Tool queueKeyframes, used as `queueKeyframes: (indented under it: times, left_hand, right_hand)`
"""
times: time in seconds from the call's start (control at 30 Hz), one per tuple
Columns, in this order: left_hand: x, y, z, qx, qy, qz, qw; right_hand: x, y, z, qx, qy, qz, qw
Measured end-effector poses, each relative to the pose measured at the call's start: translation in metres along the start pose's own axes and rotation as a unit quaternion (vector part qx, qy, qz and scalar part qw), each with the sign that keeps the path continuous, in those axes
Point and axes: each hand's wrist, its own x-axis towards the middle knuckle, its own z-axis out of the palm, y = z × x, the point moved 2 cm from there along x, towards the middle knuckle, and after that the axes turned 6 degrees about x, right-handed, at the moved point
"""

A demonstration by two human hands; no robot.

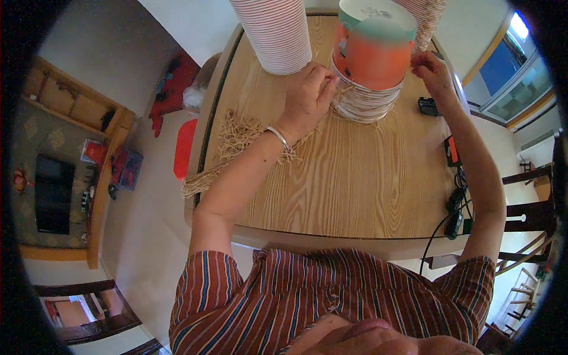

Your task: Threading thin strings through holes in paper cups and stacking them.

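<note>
Bucket, orange and green, sits toward the far side of the wooden table, on top of a short stack of pale rims. Loose twine lies to the left, its strands tangled. Left hand is at the bucket's lower left edge, fingers curled and thumb drawn in; whether it pinches a strand cannot be determined. Right hand is raised just beside the bucket's right side, fingertips bunched; its grip likewise cannot be confirmed. Step in hand, as judged: fitting twine along the bucket's lower edge. Next move would call for securing a strand at both sides without tipping the stack. Orientation: apparently inverted, printed green end facing up, mouth down; long axis near vertical, rising from the table
</note>
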Motion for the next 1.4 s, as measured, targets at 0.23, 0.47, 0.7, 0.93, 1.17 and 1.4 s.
queueKeyframes:
  times: [0.23,0.47,0.7,0.93,1.17,1.4]
  left_hand:
    - [0.009,-0.012,0.003,-0.018,-0.002,-0.059,0.998]
    - [0.007,-0.025,0.011,-0.003,-0.098,-0.098,0.99]
    - [0.052,-0.038,-0.051,0.081,0.04,-0.064,0.994]
    - [0.12,-0.108,-0.11,0.035,0.151,-0.155,0.976]
    - [0.144,-0.154,-0.115,-0.148,0.061,-0.322,0.933]
    - [0.15,-0.178,-0.107,-0.18,0.035,-0.306,0.934]
  right_hand:
    - [0.011,-0.07,-0.01,-0.043,0.12,-0.164,0.978]
    - [0.012,-0.072,-0.001,-0.104,0.083,-0.181,0.974]
    - [0.007,-0.131,0.0,-0.135,0.104,-0.275,0.946]
    - [0.073,-0.195,0.051,-0.143,-0.059,-0.272,0.95]
    - [0.18,-0.166,0.176,-0.101,0.022,-0.06,0.993]
    - [0.201,-0.112,0.24,0.165,0.078,0.066,0.981]
